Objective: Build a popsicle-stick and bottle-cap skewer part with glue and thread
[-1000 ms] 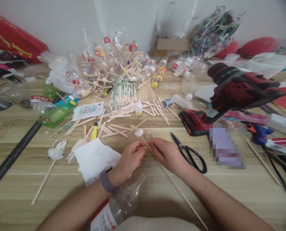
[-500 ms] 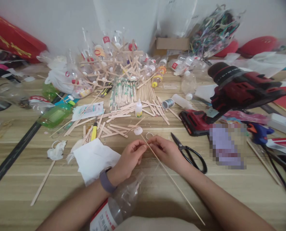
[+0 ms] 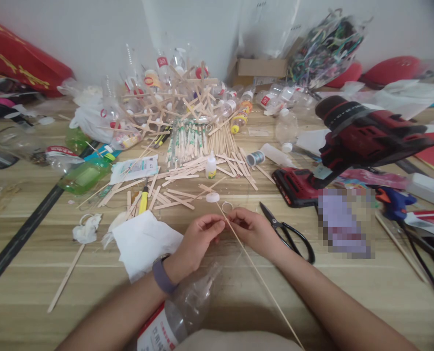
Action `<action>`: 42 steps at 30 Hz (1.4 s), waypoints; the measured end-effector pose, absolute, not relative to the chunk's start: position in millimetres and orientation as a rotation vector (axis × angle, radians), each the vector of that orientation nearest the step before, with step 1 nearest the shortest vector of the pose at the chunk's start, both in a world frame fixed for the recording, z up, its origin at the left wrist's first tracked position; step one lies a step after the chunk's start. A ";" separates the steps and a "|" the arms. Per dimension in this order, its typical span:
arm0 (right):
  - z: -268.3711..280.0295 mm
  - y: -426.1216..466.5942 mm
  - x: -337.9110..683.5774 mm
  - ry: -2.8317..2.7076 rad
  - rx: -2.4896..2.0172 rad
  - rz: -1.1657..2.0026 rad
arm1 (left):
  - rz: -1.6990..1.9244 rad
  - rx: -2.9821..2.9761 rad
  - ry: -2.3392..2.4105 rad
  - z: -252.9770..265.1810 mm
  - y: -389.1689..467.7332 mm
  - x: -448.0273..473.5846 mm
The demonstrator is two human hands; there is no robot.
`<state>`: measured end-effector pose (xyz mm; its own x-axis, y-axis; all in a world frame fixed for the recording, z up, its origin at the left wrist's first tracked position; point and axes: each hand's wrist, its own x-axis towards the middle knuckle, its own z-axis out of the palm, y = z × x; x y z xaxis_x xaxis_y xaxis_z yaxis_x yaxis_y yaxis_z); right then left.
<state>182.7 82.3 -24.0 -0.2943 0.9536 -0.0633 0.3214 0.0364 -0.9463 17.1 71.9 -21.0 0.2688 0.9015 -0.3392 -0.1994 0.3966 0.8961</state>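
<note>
Between my two hands runs a long thin wooden stick (image 3: 263, 282), slanting from the middle of the table down toward my body. At its far end is a small round white bottle cap (image 3: 212, 197); whether stick and cap are joined is hard to see. My left hand (image 3: 202, 236) is closed, thumb and forefinger pinching the stick near that end. Close beside it, my right hand (image 3: 253, 229) is closed too, its fingertips at the same spot on the stick. A clear plastic bottle (image 3: 187, 304) with a red and white label lies under my left forearm.
Black-handled scissors (image 3: 290, 236) lie right of my right hand, with a red cordless drill (image 3: 348, 141) beyond. White paper (image 3: 144, 243) is at the left. Ahead stand a small glue bottle (image 3: 210, 166), loose flat sticks (image 3: 180, 173), a wire spool (image 3: 255, 158) and piled plastic bottles.
The stick and its cap have shifted slightly to the right, and the cap appears flatter. My fingertips moved a little right with them; both hands keep their pinch.
</note>
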 end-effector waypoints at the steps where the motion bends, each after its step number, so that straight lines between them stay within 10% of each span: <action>1: -23.2 82.9 183.3 -1.661 -1.296 1.311 | 0.881 0.858 1.021 -21.7 71.9 16.8; 17: -9.9 82.9 182.4 -1.189 -1.229 1.858 | 0.912 1.068 1.117 -19.5 69.9 13.5; 42: -23.6 77.4 173.8 -0.767 -1.089 1.889 | 0.880 1.538 1.129 -17.7 64.0 10.9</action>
<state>173.8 77.4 -23.6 -0.3030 0.8652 -0.3996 -0.3415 -0.4900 -0.8020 10.9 64.0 -17.7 0.3008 0.9537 -0.0018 0.2312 -0.0711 0.9703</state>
